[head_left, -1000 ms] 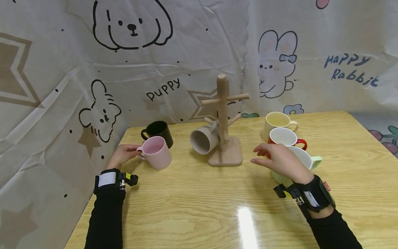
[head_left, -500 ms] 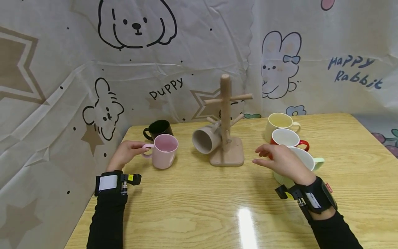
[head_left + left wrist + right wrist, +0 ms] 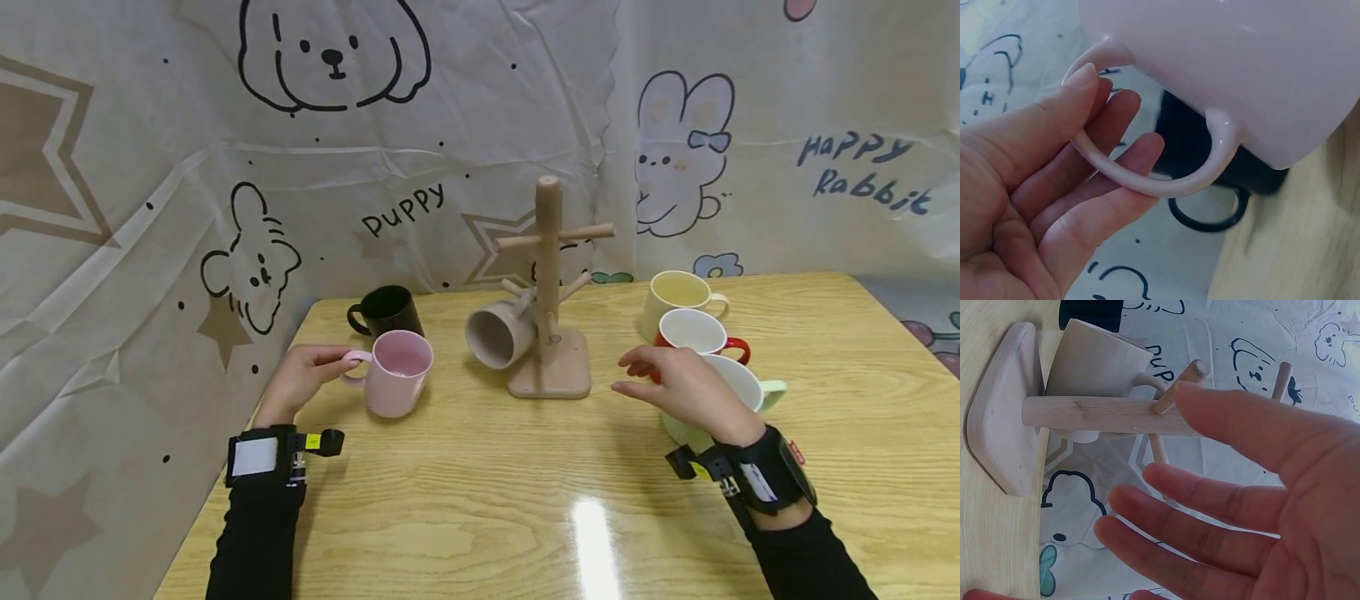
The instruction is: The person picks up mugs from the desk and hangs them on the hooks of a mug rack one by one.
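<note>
My left hand (image 3: 296, 379) pinches the handle of a pink mug (image 3: 397, 375) between thumb and fingers. In the left wrist view the thumb lies on the upper part of the handle loop, and fingers pass through and under it. The pink mug is in front of a black mug (image 3: 390, 312), overlapping it in the head view. My right hand (image 3: 686, 392) holds nothing; its fingers are relaxed, to the right of a wooden mug tree (image 3: 549, 275). Partly hidden below that hand stands a pale green mug (image 3: 735, 379). A greyish-beige mug (image 3: 495, 335) hangs tilted on a lower peg of the tree.
Behind the green mug, a red mug with a white inside (image 3: 692, 329) and a yellow mug (image 3: 678, 296) form a row. Upper pegs (image 3: 588, 232) stick out from the tree. A printed cloth (image 3: 360, 167) hangs behind the wooden table (image 3: 465, 517).
The pink mug has shifted a little to the right and stands straighter, with my left hand still at its handle. My right hand stays in nearly the same place.
</note>
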`<state>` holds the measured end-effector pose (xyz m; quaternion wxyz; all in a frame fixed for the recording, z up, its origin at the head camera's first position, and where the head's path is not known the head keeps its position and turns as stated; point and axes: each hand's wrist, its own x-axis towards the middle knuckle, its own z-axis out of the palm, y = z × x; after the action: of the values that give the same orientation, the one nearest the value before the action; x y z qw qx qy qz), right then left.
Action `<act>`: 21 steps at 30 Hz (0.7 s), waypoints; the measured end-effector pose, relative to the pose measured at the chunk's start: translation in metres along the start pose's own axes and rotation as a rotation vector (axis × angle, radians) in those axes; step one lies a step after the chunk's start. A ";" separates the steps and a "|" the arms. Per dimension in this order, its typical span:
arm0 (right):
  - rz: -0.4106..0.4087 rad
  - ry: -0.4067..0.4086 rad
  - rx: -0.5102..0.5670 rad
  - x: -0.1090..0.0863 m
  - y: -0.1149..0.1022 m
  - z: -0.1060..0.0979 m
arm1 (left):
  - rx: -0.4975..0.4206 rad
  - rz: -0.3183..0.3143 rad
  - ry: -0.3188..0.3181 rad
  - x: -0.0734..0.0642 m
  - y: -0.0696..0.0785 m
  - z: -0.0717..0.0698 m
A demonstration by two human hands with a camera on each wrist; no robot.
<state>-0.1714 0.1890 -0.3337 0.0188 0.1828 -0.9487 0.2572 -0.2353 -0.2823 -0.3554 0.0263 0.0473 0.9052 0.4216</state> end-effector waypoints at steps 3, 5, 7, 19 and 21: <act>-0.001 -0.002 0.006 0.000 0.000 0.001 | -0.017 0.037 -0.016 -0.008 0.005 0.001; 0.005 -0.006 0.009 0.000 0.000 0.001 | -0.041 0.065 -0.038 -0.013 0.010 0.004; 0.010 -0.010 0.010 0.000 0.001 0.002 | -0.080 0.083 -0.064 -0.018 0.014 0.007; -0.001 -0.011 0.007 0.000 -0.002 0.001 | -0.258 0.146 -0.152 -0.028 0.041 0.042; -0.004 -0.013 0.009 0.001 -0.002 0.002 | -0.272 0.155 -0.158 -0.028 0.045 0.048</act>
<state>-0.1710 0.1862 -0.3338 0.0123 0.1867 -0.9473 0.2602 -0.2005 -0.2199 -0.3517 0.0711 0.1462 0.8285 0.5358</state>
